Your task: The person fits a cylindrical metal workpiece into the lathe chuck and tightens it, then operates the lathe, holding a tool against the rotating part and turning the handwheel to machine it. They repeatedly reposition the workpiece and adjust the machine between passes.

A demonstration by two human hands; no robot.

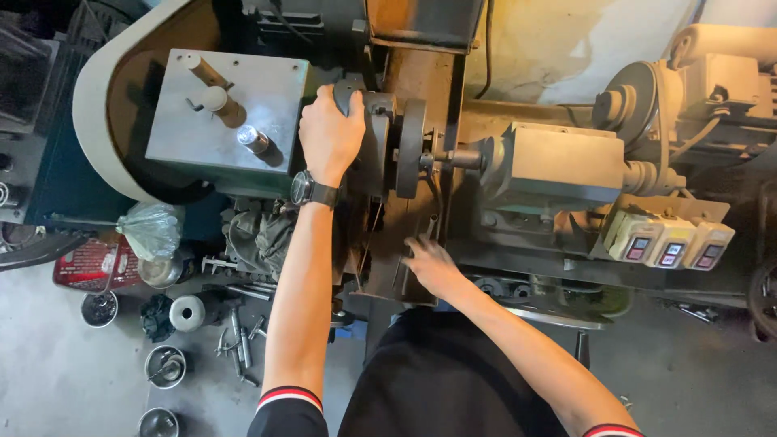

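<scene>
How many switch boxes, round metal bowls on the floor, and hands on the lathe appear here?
Cream switch boxes with red and black buttons: 3
Small round metal bowls on the grey floor: 3
Bare hands on the machine, left hand and right hand: 2
Total: 8

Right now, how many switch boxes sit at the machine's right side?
3, side by side in a row: the left switch box, the middle switch box and the right switch box. Others may be hidden.
</scene>
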